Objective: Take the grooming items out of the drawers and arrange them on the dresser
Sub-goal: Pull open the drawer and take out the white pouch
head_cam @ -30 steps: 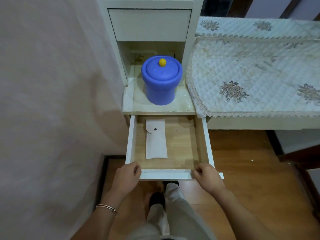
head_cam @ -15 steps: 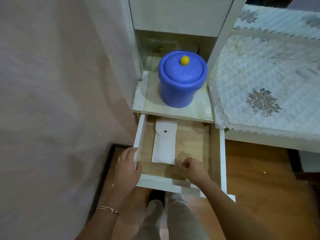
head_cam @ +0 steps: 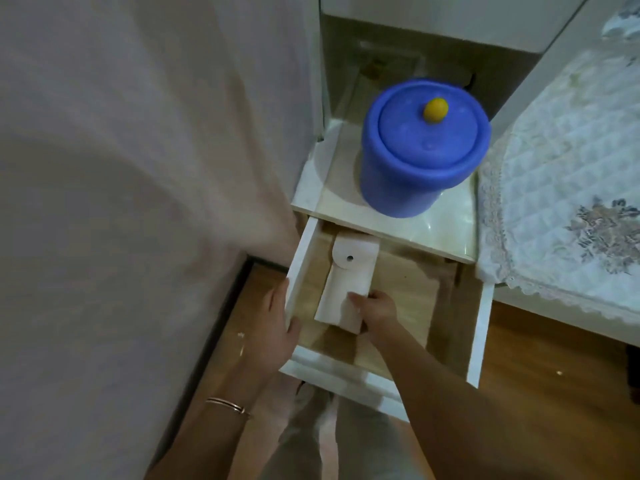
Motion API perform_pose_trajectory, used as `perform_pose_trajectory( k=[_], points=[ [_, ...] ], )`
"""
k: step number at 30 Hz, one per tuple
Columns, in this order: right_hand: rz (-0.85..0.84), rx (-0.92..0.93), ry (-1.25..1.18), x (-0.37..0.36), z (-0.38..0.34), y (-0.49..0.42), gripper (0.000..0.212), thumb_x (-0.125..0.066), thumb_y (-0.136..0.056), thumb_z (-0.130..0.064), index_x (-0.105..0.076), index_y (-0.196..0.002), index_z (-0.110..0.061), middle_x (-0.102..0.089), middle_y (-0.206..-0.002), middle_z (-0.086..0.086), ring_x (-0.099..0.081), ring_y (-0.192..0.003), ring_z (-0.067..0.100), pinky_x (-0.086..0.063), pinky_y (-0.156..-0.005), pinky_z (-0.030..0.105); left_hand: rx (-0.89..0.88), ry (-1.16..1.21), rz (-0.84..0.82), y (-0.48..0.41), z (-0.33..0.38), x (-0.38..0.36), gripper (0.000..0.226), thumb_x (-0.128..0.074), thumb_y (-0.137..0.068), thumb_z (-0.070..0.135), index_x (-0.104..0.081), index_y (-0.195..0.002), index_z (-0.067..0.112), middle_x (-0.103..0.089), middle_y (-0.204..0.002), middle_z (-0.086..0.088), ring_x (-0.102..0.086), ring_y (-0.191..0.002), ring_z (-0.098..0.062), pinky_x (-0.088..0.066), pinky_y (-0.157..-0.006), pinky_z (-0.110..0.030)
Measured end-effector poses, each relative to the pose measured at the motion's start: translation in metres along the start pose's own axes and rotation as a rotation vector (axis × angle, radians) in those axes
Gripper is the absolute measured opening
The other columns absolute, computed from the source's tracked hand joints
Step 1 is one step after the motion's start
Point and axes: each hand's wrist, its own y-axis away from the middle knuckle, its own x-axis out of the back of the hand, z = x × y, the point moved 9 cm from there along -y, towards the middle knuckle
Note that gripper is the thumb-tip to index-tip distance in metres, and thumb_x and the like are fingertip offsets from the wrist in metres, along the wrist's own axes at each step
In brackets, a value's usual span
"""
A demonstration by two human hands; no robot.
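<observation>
Pouch (head_cam: 341, 292), flat and white, with a rounded flap and a small dark snap, lies lengthways in the open drawer (head_cam: 300, 268), on its pale wood bottom near the left wall. My right grip (head_cam: 375, 313) curls round the pouch's near end. My left grip (head_cam: 273, 327) clasps the drawer's white left wall, thumb over the rim. Above, a round blue tub (head_cam: 415, 174) with a yellow knob (head_cam: 435, 110) stands on a glossy shelf (head_cam: 446, 233). Quilted, lace-edged cloth (head_cam: 561, 188) lies to the right, over a wooden floor (head_cam: 554, 393). The shelf hides the drawer's back, and everything is slightly blurred.
</observation>
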Motion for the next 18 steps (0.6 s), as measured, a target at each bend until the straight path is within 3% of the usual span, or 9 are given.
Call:
perform_pose_trajectory(
  k=[5, 8, 13, 18],
  points=[
    [0.081, 0.101, 0.019, 0.033, -0.008, 0.02, 0.019, -0.06, -0.085, -0.015, -0.051, -0.099, -0.005, -0.053, -0.095, 0.009, -0.051, -0.088, 0.026, -0.049, -0.084, 0.044, 0.022, -0.049, -0.042, 0.0, 0.008, 0.0, 0.07, -0.052, -0.089, 0.019, -0.011, -0.145, 0.014, -0.023, -0.15, -0.009, -0.035, -0.133, -0.026, -0.035, -0.106, -0.036],
    [0.094, 0.177, 0.057, 0.062, -0.004, 0.04, 0.011, -0.056, -0.088, -0.016, -0.05, -0.091, -0.008, -0.055, -0.093, 0.009, -0.052, -0.081, 0.022, -0.048, -0.073, 0.039, 0.04, -0.066, -0.055, -0.002, 0.015, 0.002, 0.07, -0.054, -0.088, 0.017, -0.013, -0.144, 0.01, -0.026, -0.147, -0.014, -0.035, -0.13, -0.028, -0.034, -0.105, -0.036],
    [0.089, 0.3, 0.186, 0.116, 0.002, 0.077, 0.016, -0.056, -0.087, -0.022, -0.051, -0.087, -0.007, -0.055, -0.082, 0.003, -0.053, -0.079, 0.021, -0.045, -0.071, 0.035, 0.015, -0.119, -0.098, -0.005, 0.027, -0.002, 0.069, -0.054, -0.086, 0.017, -0.016, -0.143, 0.01, -0.023, -0.145, -0.018, -0.029, -0.13, -0.034, -0.03, -0.107, -0.043],
    [0.079, 0.439, -0.02, 0.158, -0.001, 0.11, 0.018, -0.056, -0.089, -0.021, -0.054, -0.089, -0.003, -0.056, -0.083, 0.008, -0.051, -0.072, 0.018, -0.04, -0.063, 0.029, -0.042, -0.289, -0.126, -0.016, 0.048, -0.008, 0.067, -0.053, -0.086, 0.025, -0.018, -0.142, 0.019, -0.009, -0.153, -0.01, -0.016, -0.137, -0.036, -0.023, -0.11, -0.047]
  ],
)
